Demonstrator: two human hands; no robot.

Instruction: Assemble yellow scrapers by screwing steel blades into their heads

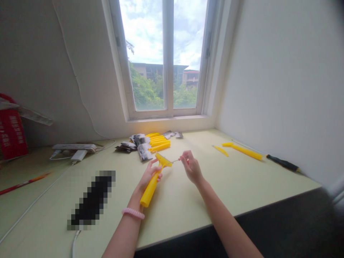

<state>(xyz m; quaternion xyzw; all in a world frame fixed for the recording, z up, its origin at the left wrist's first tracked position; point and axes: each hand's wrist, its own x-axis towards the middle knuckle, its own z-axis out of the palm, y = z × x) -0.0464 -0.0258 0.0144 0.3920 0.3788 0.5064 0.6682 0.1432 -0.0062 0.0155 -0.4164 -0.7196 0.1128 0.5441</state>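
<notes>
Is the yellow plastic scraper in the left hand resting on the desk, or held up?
Held up: the left hand grips the yellow plastic scraper above the pale green desk.

Two hands (149, 175), two long yellow scrapers (242, 151), one black-handled tool (282, 163), one power strip (73, 147), one pink bracelet (133, 213).

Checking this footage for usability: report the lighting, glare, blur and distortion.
Head view: the window glares, its sky washing out towards white; wide-angle distortion bends the walls and desk edge; the right edge blurs; a pixelated block hides part of the scene; the yellow scraper, left hand, right hand and thin metal strip look fairly sharp.
</notes>
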